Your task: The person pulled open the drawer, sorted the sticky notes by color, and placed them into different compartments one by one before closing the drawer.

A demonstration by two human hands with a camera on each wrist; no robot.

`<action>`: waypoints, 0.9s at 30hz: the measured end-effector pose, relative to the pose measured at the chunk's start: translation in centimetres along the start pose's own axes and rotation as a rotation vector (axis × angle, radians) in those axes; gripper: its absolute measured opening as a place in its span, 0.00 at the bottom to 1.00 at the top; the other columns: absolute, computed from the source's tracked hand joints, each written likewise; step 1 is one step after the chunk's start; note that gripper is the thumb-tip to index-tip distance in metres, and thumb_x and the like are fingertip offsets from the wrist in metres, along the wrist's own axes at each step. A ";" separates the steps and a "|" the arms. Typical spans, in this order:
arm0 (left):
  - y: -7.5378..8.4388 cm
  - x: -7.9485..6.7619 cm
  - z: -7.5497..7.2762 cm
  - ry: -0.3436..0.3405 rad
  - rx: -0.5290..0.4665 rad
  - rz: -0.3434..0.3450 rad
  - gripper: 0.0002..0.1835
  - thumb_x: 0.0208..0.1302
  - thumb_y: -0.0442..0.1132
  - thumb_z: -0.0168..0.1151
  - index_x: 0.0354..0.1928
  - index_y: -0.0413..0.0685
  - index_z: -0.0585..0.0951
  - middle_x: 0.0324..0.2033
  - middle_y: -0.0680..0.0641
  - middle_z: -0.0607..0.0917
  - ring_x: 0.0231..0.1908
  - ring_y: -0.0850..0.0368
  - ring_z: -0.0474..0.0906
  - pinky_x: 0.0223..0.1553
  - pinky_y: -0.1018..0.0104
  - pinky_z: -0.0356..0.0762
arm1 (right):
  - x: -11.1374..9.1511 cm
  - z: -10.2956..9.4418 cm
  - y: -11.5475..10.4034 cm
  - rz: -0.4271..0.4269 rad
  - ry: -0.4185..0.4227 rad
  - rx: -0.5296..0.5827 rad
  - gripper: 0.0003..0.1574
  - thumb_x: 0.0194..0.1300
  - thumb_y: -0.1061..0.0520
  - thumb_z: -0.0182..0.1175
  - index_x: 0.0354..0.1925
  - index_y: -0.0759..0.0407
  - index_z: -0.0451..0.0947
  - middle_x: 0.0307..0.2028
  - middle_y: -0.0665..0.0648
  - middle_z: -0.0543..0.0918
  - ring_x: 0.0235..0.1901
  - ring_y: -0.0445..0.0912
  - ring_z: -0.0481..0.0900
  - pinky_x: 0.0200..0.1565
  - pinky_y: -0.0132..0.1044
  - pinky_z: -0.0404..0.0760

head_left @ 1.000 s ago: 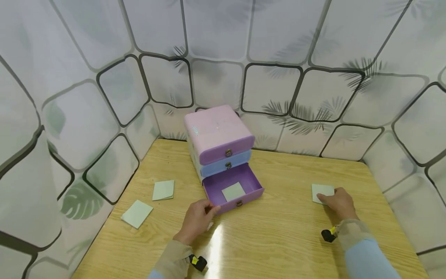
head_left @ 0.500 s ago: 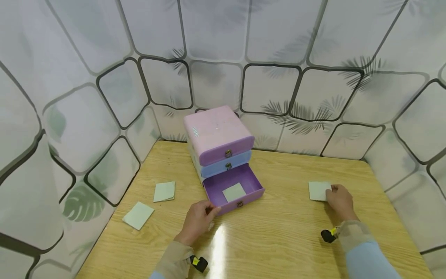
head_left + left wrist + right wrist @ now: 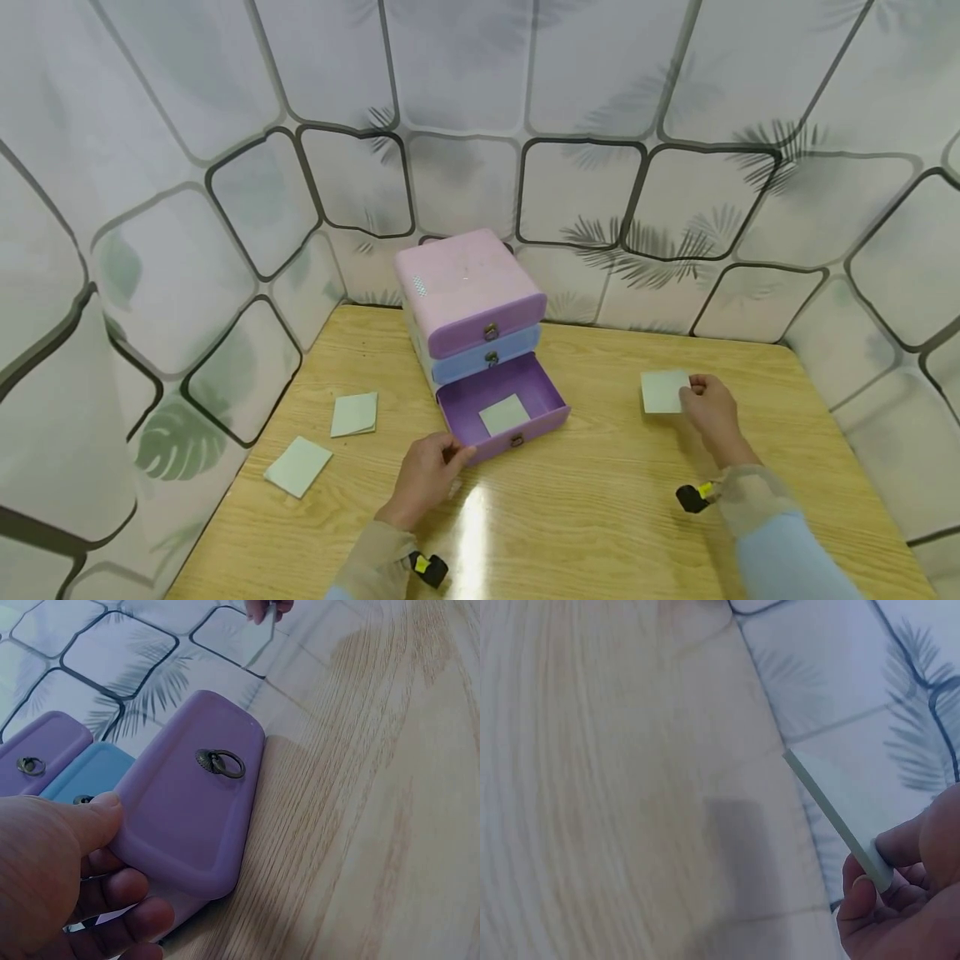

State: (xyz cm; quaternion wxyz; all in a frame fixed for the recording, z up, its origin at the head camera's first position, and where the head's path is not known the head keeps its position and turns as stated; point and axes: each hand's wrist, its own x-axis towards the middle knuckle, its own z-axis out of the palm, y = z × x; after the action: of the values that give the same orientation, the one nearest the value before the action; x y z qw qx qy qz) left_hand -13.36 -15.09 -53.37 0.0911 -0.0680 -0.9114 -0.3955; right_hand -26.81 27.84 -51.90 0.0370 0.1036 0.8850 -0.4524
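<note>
A small three-drawer chest [image 3: 472, 287] with a pink top stands at the back of the table, its bottom purple drawer [image 3: 543, 386] pulled out. Inside that drawer lies a pale green sticky note pad [image 3: 504, 414]. My left hand [image 3: 423, 475] pinches the drawer's front left corner between thumb and fingers; the left wrist view shows the thumb on the purple front [image 3: 187, 802] beside its ring pull. Off to the right, my right hand [image 3: 712, 414] pinches another pale green sticky note pad [image 3: 663, 392] by its right edge. In the right wrist view this pad [image 3: 840, 821] is seen edge-on, above the table.
Two more pale green pads lie left of the chest, a nearer pad [image 3: 297, 467] and a farther pad [image 3: 354, 414]. The blue middle drawer [image 3: 465, 363] is pushed in. A patterned curtain [image 3: 585, 192] closes off the table's back and sides.
My right hand has gripped the pad by its edge, lifted it off the table and carried it a little left. The left hand has stayed at the drawer corner.
</note>
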 end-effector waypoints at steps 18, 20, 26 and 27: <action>0.2 -0.1 0.0 0.020 0.005 0.003 0.13 0.62 0.45 0.66 0.21 0.54 0.76 0.17 0.61 0.72 0.18 0.68 0.65 0.20 0.73 0.67 | -0.7 4.5 -6.9 -0.139 -0.074 0.103 0.27 0.73 0.55 0.44 0.63 0.69 0.61 0.52 0.67 0.70 0.44 0.54 0.73 0.39 0.37 0.76; 0.2 -0.1 0.0 0.022 0.000 0.004 0.14 0.62 0.45 0.66 0.21 0.54 0.76 0.17 0.61 0.71 0.17 0.68 0.64 0.19 0.73 0.66 | -0.9 5.2 -7.5 -0.151 -0.091 0.117 0.26 0.73 0.56 0.45 0.63 0.69 0.62 0.50 0.67 0.71 0.44 0.54 0.73 0.39 0.38 0.77; 0.0 -0.1 0.1 0.012 -0.011 0.001 0.14 0.63 0.45 0.65 0.21 0.53 0.75 0.16 0.60 0.71 0.17 0.68 0.64 0.19 0.73 0.65 | -1.2 6.7 -9.3 -0.171 -0.122 0.136 0.24 0.73 0.57 0.46 0.61 0.70 0.63 0.50 0.66 0.71 0.45 0.54 0.72 0.41 0.38 0.76; 0.0 -0.1 0.1 0.009 -0.012 -0.001 0.15 0.63 0.45 0.65 0.21 0.53 0.75 0.17 0.60 0.71 0.17 0.67 0.64 0.19 0.73 0.65 | -1.3 6.9 -9.6 -0.173 -0.121 0.130 0.23 0.73 0.57 0.47 0.61 0.69 0.63 0.50 0.65 0.71 0.45 0.53 0.72 0.41 0.38 0.76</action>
State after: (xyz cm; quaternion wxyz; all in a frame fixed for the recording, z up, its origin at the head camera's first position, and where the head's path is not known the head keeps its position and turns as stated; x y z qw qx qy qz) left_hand -13.30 -15.00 -53.50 0.0949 -0.0663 -0.9087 -0.4011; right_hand -27.83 16.56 -48.11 0.0442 0.0016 0.8555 -0.5158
